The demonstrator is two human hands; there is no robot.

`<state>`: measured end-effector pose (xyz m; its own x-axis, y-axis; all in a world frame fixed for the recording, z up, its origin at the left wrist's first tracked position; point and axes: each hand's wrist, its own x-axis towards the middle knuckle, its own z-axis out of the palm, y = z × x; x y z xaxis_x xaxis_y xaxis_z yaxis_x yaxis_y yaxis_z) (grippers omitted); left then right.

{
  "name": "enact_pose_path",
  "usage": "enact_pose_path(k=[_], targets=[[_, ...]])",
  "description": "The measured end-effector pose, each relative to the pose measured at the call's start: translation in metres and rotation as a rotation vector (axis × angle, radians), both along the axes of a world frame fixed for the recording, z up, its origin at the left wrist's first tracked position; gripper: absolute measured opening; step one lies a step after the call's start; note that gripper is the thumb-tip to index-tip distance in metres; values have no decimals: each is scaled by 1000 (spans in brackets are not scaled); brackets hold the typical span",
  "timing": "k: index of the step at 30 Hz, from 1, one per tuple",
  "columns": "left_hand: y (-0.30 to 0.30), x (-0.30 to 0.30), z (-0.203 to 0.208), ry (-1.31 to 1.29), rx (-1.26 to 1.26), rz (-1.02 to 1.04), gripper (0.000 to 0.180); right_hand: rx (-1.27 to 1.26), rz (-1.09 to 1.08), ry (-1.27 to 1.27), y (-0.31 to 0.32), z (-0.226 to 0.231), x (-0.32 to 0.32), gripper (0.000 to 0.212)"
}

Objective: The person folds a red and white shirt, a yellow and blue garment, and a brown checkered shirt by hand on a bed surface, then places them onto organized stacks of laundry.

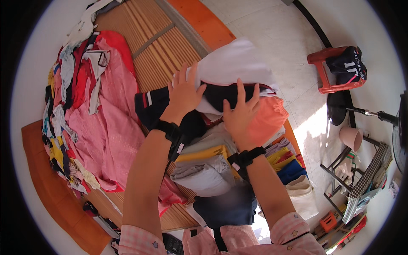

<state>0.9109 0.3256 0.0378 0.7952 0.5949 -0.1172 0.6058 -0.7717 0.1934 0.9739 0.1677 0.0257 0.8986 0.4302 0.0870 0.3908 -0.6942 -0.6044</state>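
Observation:
My left hand [185, 95] lies with fingers spread at the meeting of a white garment [238, 61] and a navy one with red and white stripes [151, 106]. To its right, my right hand [242, 117] has its fingers stretched out over dark cloth [219, 94] and the edge of an orange garment [267, 119]. Both hands touch cloth without gripping it. Beneath and nearer to me sit folded clothes: a grey folded piece [199, 176], a yellow one [202, 154] and a dark navy bundle [227, 206]. Black bands circle both wrists.
A striped mat [148, 32] covers the bed, with a pink garment [114, 140] and a heap of mixed clothes [63, 123] along the left. A red stool [318, 70] bearing dark cloth, a pink bin [351, 137] and a metal rack [340, 178] stand on the right.

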Motion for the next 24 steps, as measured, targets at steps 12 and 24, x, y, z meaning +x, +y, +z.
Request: enact_pose_path(k=[12, 24], targets=[[28, -45, -12, -432, -1221, 907, 24, 849, -511, 1504, -18, -16, 8, 30], [18, -31, 5, -434, -1518, 817, 27, 824, -568, 1377, 7, 7, 21, 23]])
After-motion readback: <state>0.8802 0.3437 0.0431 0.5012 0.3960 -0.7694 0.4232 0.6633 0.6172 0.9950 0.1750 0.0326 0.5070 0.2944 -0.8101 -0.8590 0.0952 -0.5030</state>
